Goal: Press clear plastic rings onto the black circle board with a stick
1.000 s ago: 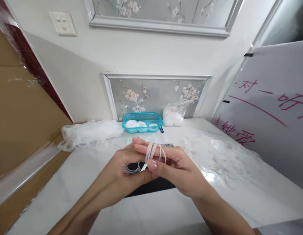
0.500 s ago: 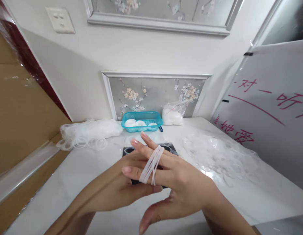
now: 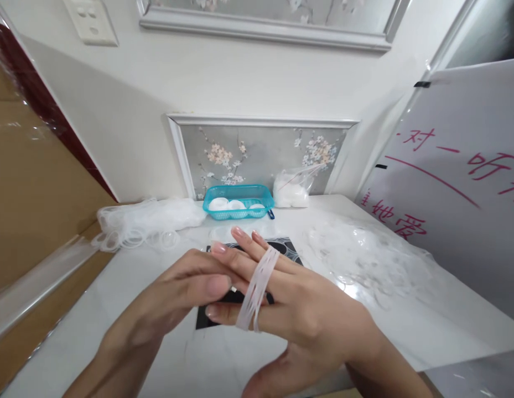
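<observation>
Several whitish elastic bands (image 3: 259, 284) are stretched in a bundle around the fingers of my right hand (image 3: 310, 315), whose fingers are spread and whose thumb points down toward the lower edge. My left hand (image 3: 177, 293) is beside it, its thumb apart from its fingers and near the bands. Its fingertips are hidden behind my right fingers. Beneath both hands lies a black patterned mat (image 3: 207, 318), partly covered by them.
A teal basket (image 3: 239, 213) with white round items stands by the wall, next to a clear bag (image 3: 292, 193) with white contents. Clear rings lie in a bagged heap (image 3: 157, 215) at left and a loose pile (image 3: 368, 260) at right. Cardboard (image 3: 36, 182) borders the left side.
My left thumb has risen from below my right fingers to beside the bands, and the left hand has shifted slightly left. The bands look more flatly bunched. The view has tilted slightly.
</observation>
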`<state>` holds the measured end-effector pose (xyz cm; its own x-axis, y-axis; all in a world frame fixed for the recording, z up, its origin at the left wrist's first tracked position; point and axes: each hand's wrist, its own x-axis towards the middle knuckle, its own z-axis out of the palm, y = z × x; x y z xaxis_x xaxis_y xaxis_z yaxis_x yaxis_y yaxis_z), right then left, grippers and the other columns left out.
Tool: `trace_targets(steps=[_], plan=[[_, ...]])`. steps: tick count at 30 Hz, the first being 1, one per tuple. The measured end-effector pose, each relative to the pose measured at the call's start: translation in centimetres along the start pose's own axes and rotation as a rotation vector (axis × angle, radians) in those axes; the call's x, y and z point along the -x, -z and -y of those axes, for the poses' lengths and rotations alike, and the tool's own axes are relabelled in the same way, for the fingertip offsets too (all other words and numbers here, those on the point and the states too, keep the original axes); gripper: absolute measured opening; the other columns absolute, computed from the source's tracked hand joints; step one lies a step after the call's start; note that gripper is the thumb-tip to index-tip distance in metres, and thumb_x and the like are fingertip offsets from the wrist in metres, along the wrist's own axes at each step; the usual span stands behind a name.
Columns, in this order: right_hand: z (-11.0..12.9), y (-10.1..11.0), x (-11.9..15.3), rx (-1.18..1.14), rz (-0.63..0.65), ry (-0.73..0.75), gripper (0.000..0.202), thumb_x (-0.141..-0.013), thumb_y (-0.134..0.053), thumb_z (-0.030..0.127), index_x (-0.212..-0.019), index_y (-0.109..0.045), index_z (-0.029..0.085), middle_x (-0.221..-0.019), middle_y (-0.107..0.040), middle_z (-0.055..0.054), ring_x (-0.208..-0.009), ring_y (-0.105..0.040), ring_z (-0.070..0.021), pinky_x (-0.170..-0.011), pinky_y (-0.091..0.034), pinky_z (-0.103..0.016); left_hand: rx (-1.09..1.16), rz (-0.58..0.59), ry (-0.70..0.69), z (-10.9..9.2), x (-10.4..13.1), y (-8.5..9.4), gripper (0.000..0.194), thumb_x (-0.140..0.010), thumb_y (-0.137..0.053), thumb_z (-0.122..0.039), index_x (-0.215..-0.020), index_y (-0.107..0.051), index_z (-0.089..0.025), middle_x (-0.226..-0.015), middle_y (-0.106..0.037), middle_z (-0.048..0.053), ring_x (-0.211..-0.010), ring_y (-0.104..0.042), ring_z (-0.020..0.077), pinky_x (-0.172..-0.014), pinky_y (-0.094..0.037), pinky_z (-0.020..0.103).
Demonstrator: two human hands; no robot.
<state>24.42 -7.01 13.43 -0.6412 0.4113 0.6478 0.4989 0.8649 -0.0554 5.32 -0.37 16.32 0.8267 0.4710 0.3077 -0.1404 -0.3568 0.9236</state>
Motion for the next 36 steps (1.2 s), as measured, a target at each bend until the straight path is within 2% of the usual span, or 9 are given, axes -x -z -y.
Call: trace_targets(steps=[2,6,9,12,16,23,29,32,36], plan=[[-0.2,-0.1,0.0,-0.001,-0.012,-0.001,0.077,-0.075,-0.067,0.068,-0.128,-0.061,0.013,-0.159,-0.031,-0.018,-0.151,-0.018,-0.0326,-0.121,-0.019,-0.053,0.054,-0.008,0.05,-0.1,0.0,-0.4,0.012,-0.086,-0.069,-0.034,-0.091,-0.08,-0.033,-0.083,-0.077,-0.002,-0.088,-0.072,0.0189,-0.088,-0.055,0.03],[-0.3,0.1,0.0,-0.003,-0.015,0.018,0.074,-0.075,-0.065,0.07,-0.123,-0.065,0.013,-0.156,-0.036,-0.018,-0.15,-0.021,-0.0327,-0.121,-0.021,-0.052,0.069,-0.067,0.154,0.0,0.3,-1.0,0.009,-0.085,-0.073,-0.026,-0.087,-0.081,-0.031,-0.087,-0.078,0.001,-0.108,-0.068,0.0234,-0.099,-0.052,0.037],[-0.3,0.3,-0.1,0.014,-0.032,0.04,0.075,-0.077,-0.064,0.07,-0.125,-0.064,0.011,-0.154,-0.039,-0.02,-0.151,-0.018,-0.0311,-0.122,-0.022,-0.047,0.083,-0.1,0.115,0.1,0.6,-1.2,0.012,-0.084,-0.074,-0.024,-0.088,-0.08,-0.033,-0.097,-0.078,-0.001,-0.119,-0.063,0.024,-0.106,-0.048,0.04],[-0.2,0.4,-0.1,0.024,-0.055,0.05,0.079,-0.076,-0.065,0.069,-0.129,-0.061,0.01,-0.153,-0.041,-0.02,-0.151,-0.016,-0.0301,-0.122,-0.023,-0.045,0.07,-0.127,0.083,0.1,0.6,-1.2,0.012,-0.083,-0.075,-0.024,-0.087,-0.08,-0.033,-0.102,-0.077,-0.002,-0.123,-0.06,0.0239,-0.111,-0.044,0.041],[-0.1,0.4,-0.2,0.033,-0.057,0.035,0.076,-0.076,-0.064,0.071,-0.123,-0.065,0.012,-0.152,-0.043,-0.019,-0.15,-0.02,-0.0292,-0.122,-0.024,-0.043,0.046,-0.128,0.08,-0.1,0.5,-1.1,0.009,-0.083,-0.075,-0.026,-0.086,-0.08,-0.033,-0.1,-0.078,-0.002,-0.119,-0.063,0.0243,-0.106,-0.048,0.039],[-0.1,0.5,-0.3,0.067,-0.085,0.049,0.07,-0.077,-0.063,0.071,-0.114,-0.069,0.013,-0.148,-0.048,-0.017,-0.15,-0.019,-0.0272,-0.121,-0.026,-0.041,0.025,-0.108,0.027,-0.1,0.5,-0.8,0.011,-0.085,-0.072,-0.023,-0.087,-0.08,-0.03,-0.095,-0.078,-0.001,-0.107,-0.068,0.022,-0.095,-0.053,0.033],[-0.2,0.4,-0.2,0.03,-0.083,0.056,0.069,-0.077,-0.063,0.071,-0.115,-0.069,0.014,-0.153,-0.043,-0.015,-0.149,-0.023,-0.0323,-0.121,-0.026,-0.042,0.016,-0.094,0.005,0.0,0.7,-0.8,0.013,-0.085,-0.072,-0.022,-0.088,-0.08,-0.031,-0.095,-0.078,-0.004,-0.104,-0.069,0.0207,-0.097,-0.052,0.034],[-0.1,0.5,-0.3,0.042,-0.075,0.039,0.066,-0.08,-0.06,0.072,-0.113,-0.07,0.015,-0.152,-0.045,-0.015,-0.149,-0.023,-0.0298,-0.121,-0.026,-0.042,0.024,-0.092,0.005,-0.1,0.7,-0.8,0.015,-0.085,-0.071,-0.02,-0.089,-0.08,-0.031,-0.09,-0.078,-0.004,-0.099,-0.071,0.0195,-0.093,-0.054,0.031],[-0.1,0.6,-0.3,0.029,-0.075,0.064,0.063,-0.082,-0.06,0.068,-0.111,-0.07,0.014,-0.15,-0.047,-0.017,-0.15,-0.019,-0.0275,-0.121,-0.025,-0.042,0.021,-0.08,0.004,-0.5,0.5,-0.6,0.015,-0.085,-0.07,-0.02,-0.087,-0.08,-0.031,-0.084,-0.078,-0.004,-0.101,-0.071,0.0214,-0.099,-0.052,0.033]])
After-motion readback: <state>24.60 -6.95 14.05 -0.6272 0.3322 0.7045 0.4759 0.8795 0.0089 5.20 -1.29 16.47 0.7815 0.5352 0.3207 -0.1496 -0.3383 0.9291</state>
